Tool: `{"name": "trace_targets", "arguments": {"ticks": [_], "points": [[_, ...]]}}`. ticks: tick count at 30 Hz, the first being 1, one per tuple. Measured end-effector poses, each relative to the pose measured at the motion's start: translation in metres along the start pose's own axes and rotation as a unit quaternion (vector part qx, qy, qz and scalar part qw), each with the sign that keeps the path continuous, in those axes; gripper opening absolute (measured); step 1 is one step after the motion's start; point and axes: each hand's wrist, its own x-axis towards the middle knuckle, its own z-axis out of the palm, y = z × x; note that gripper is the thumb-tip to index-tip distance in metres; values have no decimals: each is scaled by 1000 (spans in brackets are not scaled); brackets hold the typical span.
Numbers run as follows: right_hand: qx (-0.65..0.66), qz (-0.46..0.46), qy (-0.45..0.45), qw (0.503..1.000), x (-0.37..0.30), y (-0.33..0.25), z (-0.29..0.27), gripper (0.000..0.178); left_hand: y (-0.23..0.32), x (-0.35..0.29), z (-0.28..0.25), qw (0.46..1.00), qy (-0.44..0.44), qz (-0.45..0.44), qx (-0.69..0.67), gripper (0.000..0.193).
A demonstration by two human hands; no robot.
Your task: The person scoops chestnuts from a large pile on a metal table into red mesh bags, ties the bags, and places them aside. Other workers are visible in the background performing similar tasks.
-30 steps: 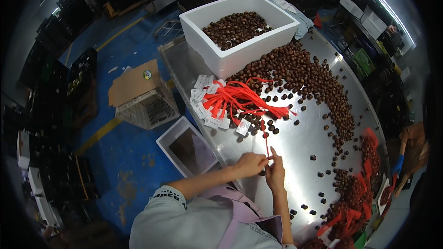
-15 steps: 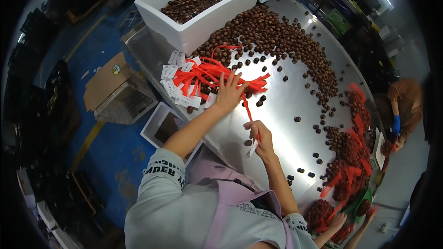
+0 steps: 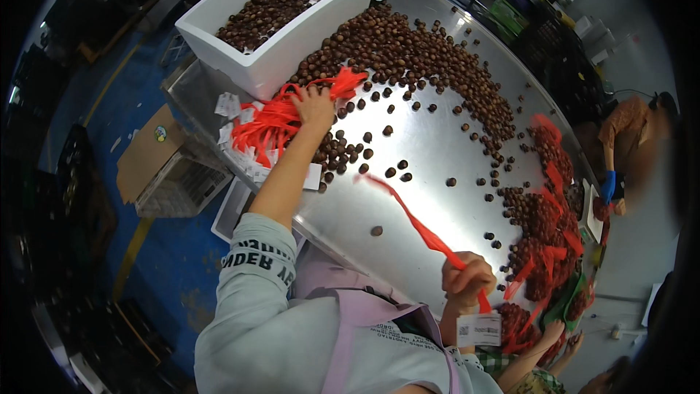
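Note:
My left hand is on a heap of flat red mesh bags with white paper tags, at the left side of the metal table. Its fingers are curled into the heap, and bag ends stick out past them. Low at the right, my right hand is closed round one stretched red mesh bag. That bag trails up and left over the table, and its white tag hangs below the fist. Round dark-brown nuts or fruits lie loose beside the heap.
A white foam box of the same brown rounds stands at the far left. A long bank of them curves along the far edge. Filled red bags crowd the right side, where other people work. A cardboard box sits left, below the table.
My right hand has drawn one red bag away from the heap, down and to the right. My left hand has moved up and left with the heap, uncovering brown rounds. The view has shifted slightly.

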Motion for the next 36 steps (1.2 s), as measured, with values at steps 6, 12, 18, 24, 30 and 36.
{"name": "trace_targets", "arguments": {"ticks": [6, 12, 18, 24, 30, 36], "points": [[-124, 221, -4, 967, -1, 3, -21, 33, 69, -51, -95, 905, -127, 119, -388, 49], [76, 192, 175, 963, 1, 17, -43, 41, 111, -185, -138, 459, -666, 223, -544, 22], [117, 279, 366, 880, -10, 36, -94, 50, 85, -238, -86, 455, -590, 35, -666, 33], [-20, 391, -59, 918, -68, 62, -33, 30, 110, -239, -95, 550, -452, 11, -702, 41], [-66, 381, -93, 917, -75, 58, -36, 30, 120, -236, -108, 597, -434, -2, -675, 46], [-129, 375, -105, 912, -80, 67, -38, 27, 130, -242, -109, 593, -439, -18, -675, 46]]}}
